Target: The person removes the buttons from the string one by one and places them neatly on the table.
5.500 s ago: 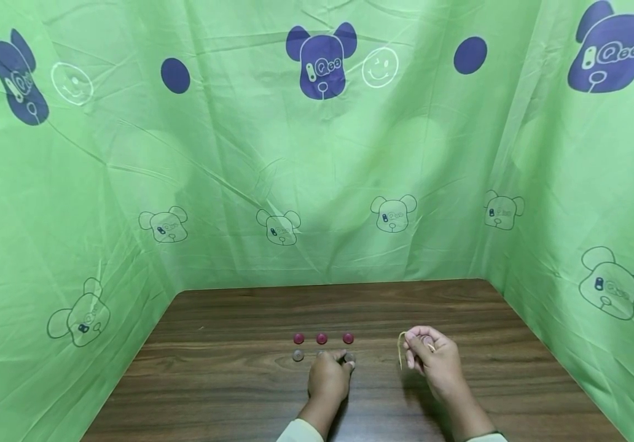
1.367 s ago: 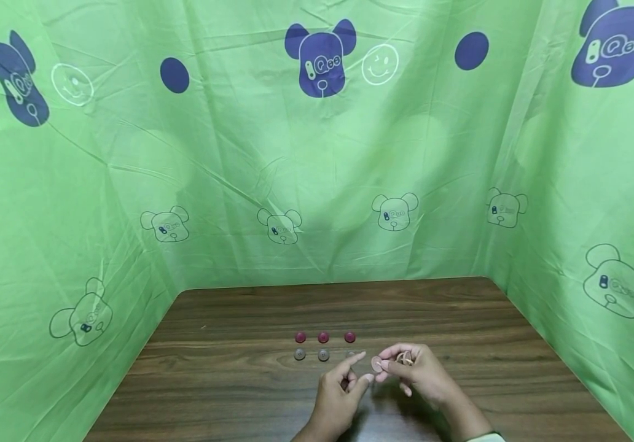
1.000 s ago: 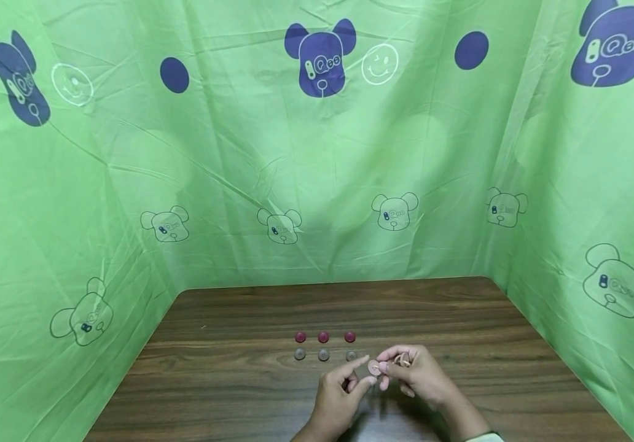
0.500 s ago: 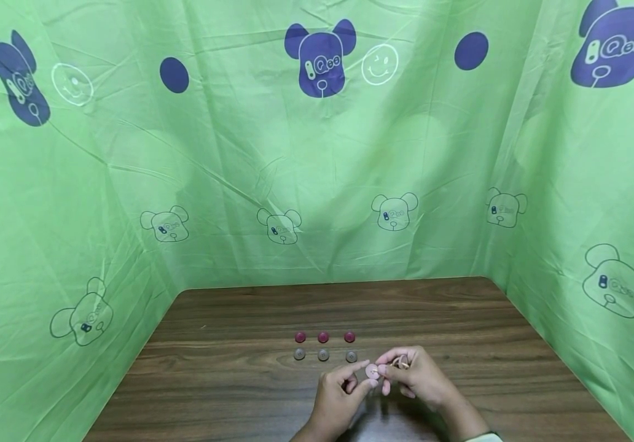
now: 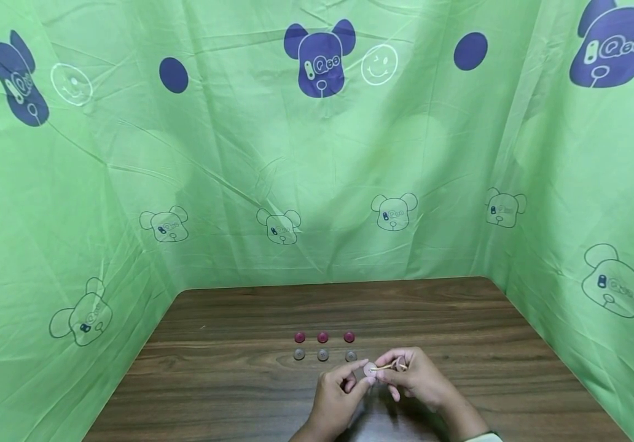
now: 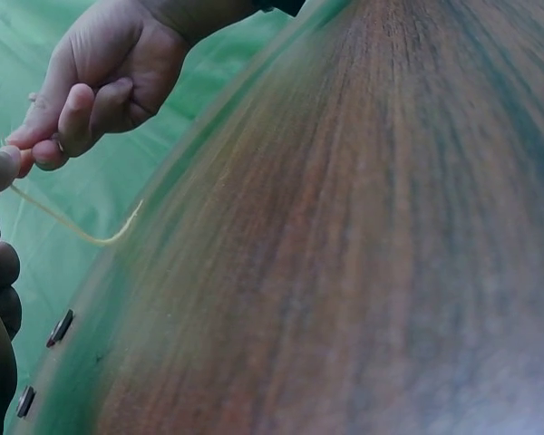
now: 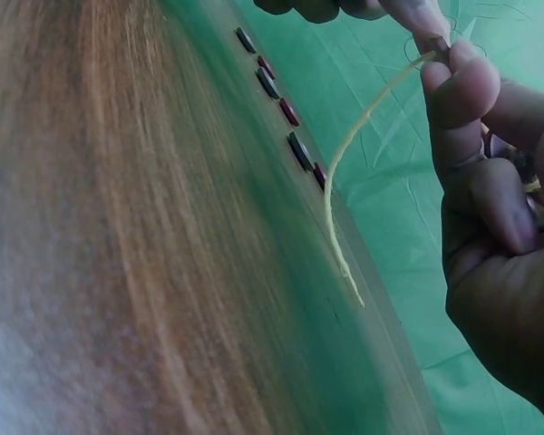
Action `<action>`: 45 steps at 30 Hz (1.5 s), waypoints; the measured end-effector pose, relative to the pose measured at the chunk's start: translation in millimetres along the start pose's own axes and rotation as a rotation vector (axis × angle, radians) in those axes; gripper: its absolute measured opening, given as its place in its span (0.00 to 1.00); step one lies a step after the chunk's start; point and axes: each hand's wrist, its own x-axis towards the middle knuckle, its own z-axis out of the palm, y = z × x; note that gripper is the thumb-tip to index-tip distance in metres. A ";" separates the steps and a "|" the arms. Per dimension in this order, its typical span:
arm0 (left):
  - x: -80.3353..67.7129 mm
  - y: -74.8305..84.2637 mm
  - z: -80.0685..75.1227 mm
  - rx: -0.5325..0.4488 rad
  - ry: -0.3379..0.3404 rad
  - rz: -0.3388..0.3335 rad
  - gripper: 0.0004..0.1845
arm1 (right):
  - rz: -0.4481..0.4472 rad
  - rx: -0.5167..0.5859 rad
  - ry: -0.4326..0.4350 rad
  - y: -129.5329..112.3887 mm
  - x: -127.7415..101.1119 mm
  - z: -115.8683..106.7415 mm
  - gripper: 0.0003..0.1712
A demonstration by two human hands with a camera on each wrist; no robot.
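Two hands are meeting just above the near table [image 5: 228, 393]: left hand [image 5: 335, 393] pinching a small pale button [image 5: 370, 369], right hand [image 5: 412, 376] pinching a thin yellow string [image 7: 363, 136] at it. Button likely light, rigid, slippery; best gripped by its rim. String limp. Wrist views are showing the string's dangling tail; head view is showing six buttons [image 5: 323, 345] lying in two rows just beyond.

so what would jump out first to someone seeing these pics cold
First the bright green curtain with purple bear prints, walling in a dark wooden table on three sides. Next, at the table's near middle, the left hand and right hand meet over a small pale button, with a thin yellowish cord trailing from the right hand's fingertips. Just behind them lie two neat rows of three: red buttons at the back, grey buttons in front.
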 end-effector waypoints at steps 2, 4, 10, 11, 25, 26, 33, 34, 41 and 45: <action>0.1 -1.0 0.3 -0.001 0.006 0.002 0.15 | -0.005 0.004 -0.002 0.3 0.3 -0.4 0.21; 0.2 -1.8 0.6 -0.003 0.010 0.002 0.15 | -0.010 0.010 -0.001 0.4 0.5 -0.7 0.21; -0.5 -3.1 0.4 -0.010 0.024 0.011 0.16 | -0.025 0.013 0.006 1.7 1.0 -1.1 0.20; -0.5 -3.0 0.2 -0.011 0.027 0.010 0.16 | -0.030 0.012 0.006 2.2 1.2 -1.2 0.20; -0.6 -2.8 -8.1 -0.045 0.049 -0.061 0.16 | -0.033 -0.013 0.037 3.6 1.3 -2.3 0.17; -0.5 -3.4 -8.6 -0.045 0.052 -0.058 0.16 | -0.035 -0.013 0.039 3.6 1.2 -2.5 0.17; -0.3 -6.2 -12.7 -0.046 0.093 -0.051 0.16 | -0.015 -0.003 0.077 2.6 0.5 -1.8 0.20; -0.3 -6.3 -13.7 -0.047 0.097 -0.056 0.16 | -0.012 -0.004 0.085 2.3 0.4 -1.7 0.20; -0.2 -7.9 -22.1 -0.030 0.105 -0.076 0.15 | 0.000 0.004 0.127 0.0 0.0 -1.5 0.19; -1.4 -8.9 -27.3 -0.046 0.122 -0.086 0.16 | 0.004 0.001 0.141 -0.6 0.4 -1.6 0.19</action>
